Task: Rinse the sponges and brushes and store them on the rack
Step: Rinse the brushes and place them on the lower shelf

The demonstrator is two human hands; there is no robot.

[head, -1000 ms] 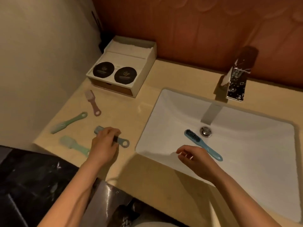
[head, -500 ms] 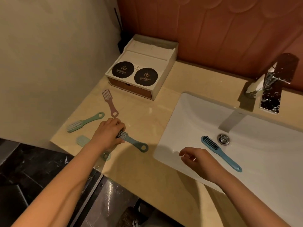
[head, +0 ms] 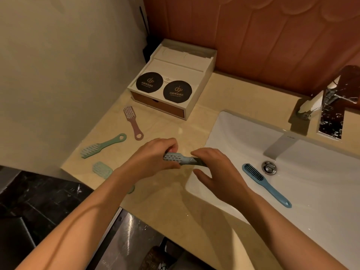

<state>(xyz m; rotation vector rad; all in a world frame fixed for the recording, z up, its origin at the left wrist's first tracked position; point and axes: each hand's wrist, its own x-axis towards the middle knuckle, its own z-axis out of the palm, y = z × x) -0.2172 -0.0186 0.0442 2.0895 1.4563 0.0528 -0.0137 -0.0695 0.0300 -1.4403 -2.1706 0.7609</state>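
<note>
We have the grey-blue brush (head: 175, 157) up above the bench (head: 194, 121), just left of the sink (head: 311, 191). Our left hand (head: 153, 158) curls round its bristle head, and our right hand (head: 216, 172) pinches the dark handle end between forefinger and thumb. A blue brush (head: 263, 182) lies in the basin beside the drain. On the bench to the left lie a pink brush (head: 133, 122), a green brush (head: 103, 146) and a mint brush (head: 102, 169), partly under our forearm.

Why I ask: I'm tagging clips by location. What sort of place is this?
Probably a hotel bathroom: a white sink, a chrome faucet, and an amenity box topped with logo-printed discs.
</note>
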